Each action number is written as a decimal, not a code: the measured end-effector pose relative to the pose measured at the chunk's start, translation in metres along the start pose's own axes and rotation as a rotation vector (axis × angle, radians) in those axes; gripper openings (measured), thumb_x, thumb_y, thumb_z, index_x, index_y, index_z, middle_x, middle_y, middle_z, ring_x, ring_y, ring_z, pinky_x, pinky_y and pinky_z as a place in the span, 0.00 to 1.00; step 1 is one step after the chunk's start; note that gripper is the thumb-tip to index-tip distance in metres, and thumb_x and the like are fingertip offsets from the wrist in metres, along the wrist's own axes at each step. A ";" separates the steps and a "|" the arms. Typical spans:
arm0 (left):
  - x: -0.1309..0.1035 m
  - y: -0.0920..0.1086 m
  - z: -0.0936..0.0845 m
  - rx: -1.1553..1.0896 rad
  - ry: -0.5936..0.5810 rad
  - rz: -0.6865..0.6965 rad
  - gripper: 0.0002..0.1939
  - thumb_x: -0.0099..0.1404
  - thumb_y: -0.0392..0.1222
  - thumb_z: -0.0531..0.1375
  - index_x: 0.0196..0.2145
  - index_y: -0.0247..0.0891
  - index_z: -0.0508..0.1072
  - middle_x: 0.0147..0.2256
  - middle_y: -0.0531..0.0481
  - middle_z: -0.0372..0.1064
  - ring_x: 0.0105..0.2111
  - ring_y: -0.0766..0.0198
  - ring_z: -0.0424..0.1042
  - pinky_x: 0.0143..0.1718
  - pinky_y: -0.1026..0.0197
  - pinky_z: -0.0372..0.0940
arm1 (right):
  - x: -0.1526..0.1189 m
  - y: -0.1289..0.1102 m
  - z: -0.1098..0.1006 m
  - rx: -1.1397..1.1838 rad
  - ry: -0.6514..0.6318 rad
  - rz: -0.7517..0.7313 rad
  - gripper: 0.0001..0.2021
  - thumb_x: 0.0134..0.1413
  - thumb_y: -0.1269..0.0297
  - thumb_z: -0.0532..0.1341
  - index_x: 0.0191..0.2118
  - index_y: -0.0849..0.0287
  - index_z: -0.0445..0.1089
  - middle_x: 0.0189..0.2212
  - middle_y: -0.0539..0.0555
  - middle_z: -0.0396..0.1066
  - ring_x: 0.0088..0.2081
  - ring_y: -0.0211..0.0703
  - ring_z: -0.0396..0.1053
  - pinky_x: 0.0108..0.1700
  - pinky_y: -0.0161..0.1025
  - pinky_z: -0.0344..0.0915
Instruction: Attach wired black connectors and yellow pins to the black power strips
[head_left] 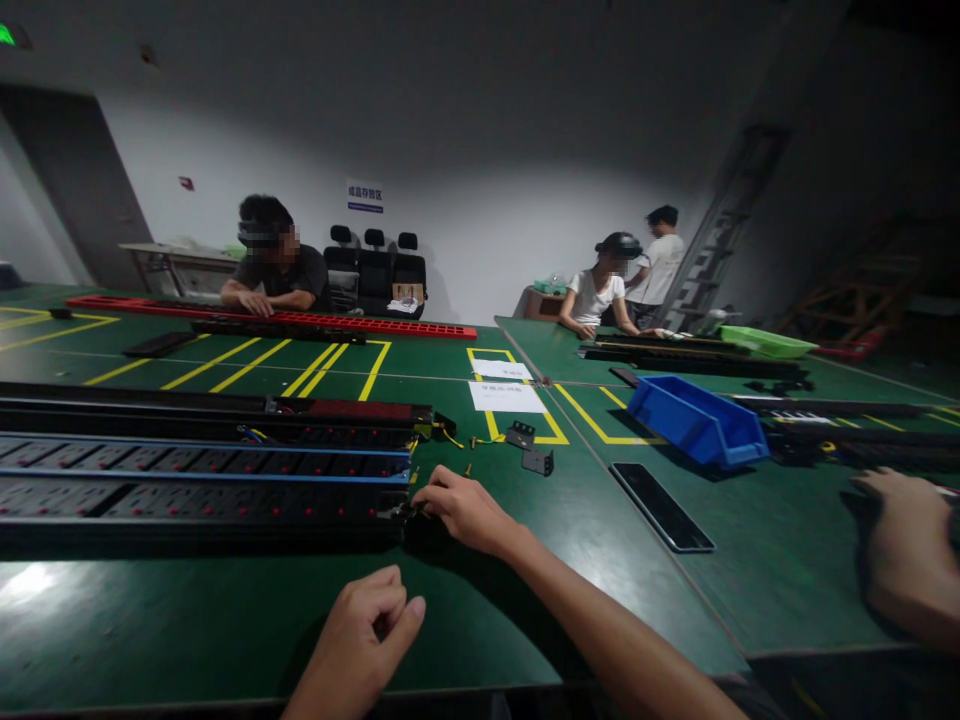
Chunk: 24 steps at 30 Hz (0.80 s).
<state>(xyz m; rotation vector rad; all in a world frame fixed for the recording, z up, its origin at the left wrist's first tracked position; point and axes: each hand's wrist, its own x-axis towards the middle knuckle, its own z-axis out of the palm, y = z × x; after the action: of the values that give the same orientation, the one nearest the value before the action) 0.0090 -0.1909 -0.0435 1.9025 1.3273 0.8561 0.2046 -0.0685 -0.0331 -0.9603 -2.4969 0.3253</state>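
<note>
Long black power strips [247, 500] with rows of sockets and red dots lie side by side at the left, some with blue edges. At the right end of the nearest strip, my right hand [469, 508] has its fingers pinched together; what they grip is dark and too small to make out. My left hand [360, 630] is curled into a loose fist near the front table edge, apart from the strips, with nothing visible in it. Beyond my right hand are small black brackets [538, 460] and a yellow-green wire [491, 440].
A phone [662, 507] and a blue bin [697, 420] are to the right. Paper sheets [508, 397] lie on the green table [555, 540]. A co-worker's hand [904, 510] is at the far right; other people sit across, near a red rail [390, 326] and a green tray [765, 342].
</note>
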 end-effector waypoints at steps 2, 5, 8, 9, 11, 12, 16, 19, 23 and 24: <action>0.000 -0.001 0.000 -0.009 0.006 0.006 0.26 0.70 0.53 0.52 0.18 0.39 0.52 0.23 0.55 0.54 0.24 0.67 0.57 0.28 0.63 0.52 | -0.001 0.002 -0.003 0.021 -0.005 0.010 0.16 0.67 0.71 0.59 0.57 0.49 0.72 0.46 0.52 0.67 0.41 0.39 0.69 0.45 0.35 0.65; 0.001 -0.001 -0.001 -0.018 0.017 0.016 0.26 0.70 0.53 0.53 0.18 0.39 0.53 0.23 0.55 0.54 0.24 0.68 0.58 0.28 0.63 0.53 | -0.003 0.013 -0.008 0.076 0.040 0.038 0.21 0.64 0.68 0.62 0.62 0.48 0.68 0.51 0.54 0.66 0.45 0.42 0.69 0.49 0.39 0.66; 0.002 0.000 -0.002 -0.019 0.028 0.038 0.27 0.70 0.53 0.54 0.17 0.39 0.52 0.22 0.55 0.54 0.23 0.68 0.58 0.28 0.64 0.53 | -0.004 0.031 -0.010 0.246 0.188 0.124 0.16 0.62 0.64 0.64 0.55 0.52 0.73 0.44 0.53 0.68 0.41 0.41 0.68 0.46 0.40 0.66; 0.002 0.000 -0.002 -0.018 0.031 0.044 0.27 0.70 0.52 0.54 0.18 0.39 0.52 0.22 0.55 0.54 0.23 0.68 0.58 0.27 0.64 0.53 | -0.003 0.036 -0.010 0.357 0.259 0.179 0.12 0.62 0.61 0.64 0.51 0.54 0.74 0.40 0.52 0.68 0.38 0.40 0.67 0.43 0.39 0.65; 0.002 -0.001 -0.002 -0.013 0.036 0.052 0.26 0.70 0.52 0.54 0.18 0.39 0.52 0.22 0.55 0.54 0.23 0.68 0.58 0.27 0.64 0.54 | -0.001 0.043 -0.009 0.688 0.408 0.323 0.13 0.62 0.52 0.63 0.42 0.57 0.74 0.31 0.49 0.66 0.31 0.38 0.63 0.35 0.36 0.63; 0.001 -0.001 -0.002 -0.010 0.038 0.055 0.26 0.70 0.52 0.53 0.18 0.39 0.52 0.22 0.55 0.54 0.23 0.68 0.58 0.27 0.64 0.54 | 0.001 0.045 -0.008 0.892 0.467 0.399 0.16 0.62 0.48 0.62 0.39 0.57 0.73 0.29 0.48 0.64 0.28 0.37 0.62 0.31 0.34 0.61; 0.001 -0.002 -0.001 0.000 0.038 0.056 0.26 0.71 0.52 0.53 0.18 0.39 0.52 0.22 0.55 0.54 0.23 0.68 0.58 0.27 0.64 0.54 | 0.005 0.044 -0.011 1.542 0.531 0.640 0.21 0.58 0.41 0.62 0.34 0.57 0.69 0.25 0.47 0.62 0.23 0.34 0.59 0.24 0.32 0.56; 0.001 -0.002 -0.001 -0.002 0.029 0.050 0.26 0.71 0.52 0.52 0.18 0.39 0.52 0.23 0.55 0.54 0.23 0.68 0.58 0.27 0.63 0.54 | 0.006 0.043 -0.015 1.689 0.504 0.741 0.20 0.61 0.44 0.61 0.32 0.58 0.68 0.23 0.47 0.62 0.21 0.33 0.58 0.23 0.31 0.55; 0.001 -0.002 -0.001 -0.002 0.008 0.039 0.26 0.71 0.53 0.51 0.18 0.40 0.52 0.23 0.55 0.53 0.24 0.67 0.58 0.28 0.63 0.54 | 0.006 0.044 -0.016 1.710 0.483 0.759 0.20 0.61 0.44 0.61 0.32 0.58 0.67 0.22 0.46 0.61 0.20 0.32 0.57 0.22 0.30 0.54; 0.000 -0.002 -0.001 -0.002 0.004 0.037 0.27 0.71 0.54 0.51 0.18 0.40 0.52 0.23 0.55 0.53 0.24 0.67 0.57 0.28 0.63 0.54 | 0.006 0.045 -0.016 1.710 0.478 0.762 0.20 0.61 0.43 0.61 0.32 0.58 0.67 0.22 0.46 0.61 0.20 0.32 0.57 0.22 0.29 0.54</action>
<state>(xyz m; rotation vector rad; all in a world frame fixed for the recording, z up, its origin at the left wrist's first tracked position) 0.0071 -0.1897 -0.0448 1.9299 1.2972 0.8795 0.2346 -0.0307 -0.0341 -0.8450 -0.6463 1.7370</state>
